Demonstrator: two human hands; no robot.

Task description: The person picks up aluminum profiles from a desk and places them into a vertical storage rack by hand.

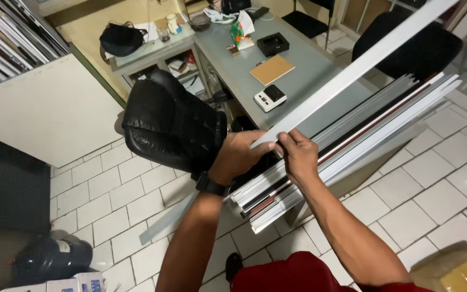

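My left hand (237,157) and my right hand (298,154) both grip the near end of a long white strip (363,65) that slants up to the top right. Below it, a bundle of long white, dark and reddish strips (352,140) lies with its far part on the grey desk (304,81) and its near ends sticking out over the tiled floor. My left wrist wears a dark watch. Another pale strip (163,224) pokes out lower left under my left forearm.
A black padded office chair (171,124) stands just left of my hands. On the desk lie a brown notebook (272,69), a small white device (269,98) and a black box (273,44). A white board (44,108) leans at left; a blue drum (52,259) stands bottom left.
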